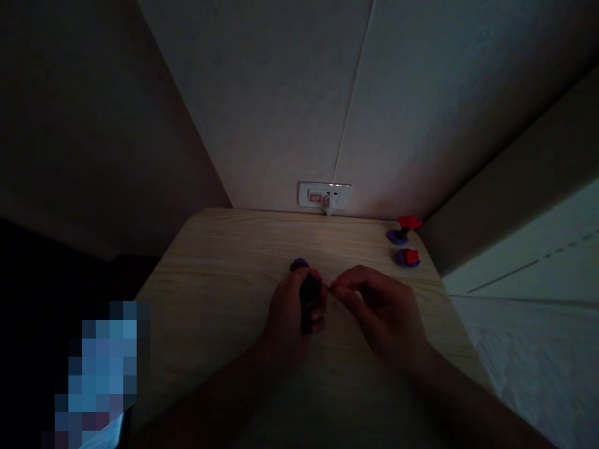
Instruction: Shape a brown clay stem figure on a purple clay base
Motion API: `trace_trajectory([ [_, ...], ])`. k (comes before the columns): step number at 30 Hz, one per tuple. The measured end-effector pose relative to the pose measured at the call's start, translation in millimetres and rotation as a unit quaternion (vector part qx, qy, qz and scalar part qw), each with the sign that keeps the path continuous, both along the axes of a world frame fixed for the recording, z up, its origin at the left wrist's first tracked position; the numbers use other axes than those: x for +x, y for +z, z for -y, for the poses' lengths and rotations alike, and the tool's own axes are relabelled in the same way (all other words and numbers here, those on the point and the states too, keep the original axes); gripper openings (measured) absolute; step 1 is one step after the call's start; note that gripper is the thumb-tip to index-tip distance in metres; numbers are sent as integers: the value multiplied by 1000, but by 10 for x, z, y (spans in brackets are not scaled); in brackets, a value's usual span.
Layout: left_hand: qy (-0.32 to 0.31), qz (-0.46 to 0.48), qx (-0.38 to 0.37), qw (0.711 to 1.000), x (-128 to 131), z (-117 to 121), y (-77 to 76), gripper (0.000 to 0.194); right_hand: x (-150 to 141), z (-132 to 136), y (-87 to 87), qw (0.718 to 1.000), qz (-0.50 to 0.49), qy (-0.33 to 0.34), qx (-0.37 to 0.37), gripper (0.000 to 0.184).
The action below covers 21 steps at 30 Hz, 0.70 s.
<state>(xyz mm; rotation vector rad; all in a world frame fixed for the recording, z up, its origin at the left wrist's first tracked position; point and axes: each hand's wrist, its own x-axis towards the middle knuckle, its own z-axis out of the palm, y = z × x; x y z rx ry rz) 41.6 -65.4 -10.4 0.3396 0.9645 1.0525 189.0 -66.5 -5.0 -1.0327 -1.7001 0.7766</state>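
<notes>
My left hand (291, 305) is closed around a dark, elongated object (309, 302) whose kind the dim light hides. Close to its right side, my right hand (381, 308) pinches with thumb and forefinger; a tiny dark bit seems to sit at the fingertips, too small to name. Just beyond my left hand lies a small purple and dark piece (299, 264), partly covered by the hand. Both hands are above the wooden tabletop (224, 268).
At the table's far right corner stand a red-topped piece on a purple base (399, 236) and a lower red and purple piece (408, 257). A wall socket (325, 195) with a plug is behind the table. A pixelated bright patch (100, 368) shows at lower left.
</notes>
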Motion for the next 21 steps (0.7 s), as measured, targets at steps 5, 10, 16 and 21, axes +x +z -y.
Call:
trace_trajectory([
  [5,25,-22,-1,999,35,47,-54,22,-105,149,-37,985,80,47,147,15],
  [10,44,-53,50,996,58,68,-69,23,-147,148,-85,972,132,20,191,17],
  [16,88,-89,33,992,44,41,-77,17,-157,164,-67,930,260,8,259,19],
  [21,86,-75,17,993,34,20,-84,17,-202,181,-85,907,320,-7,274,22],
])
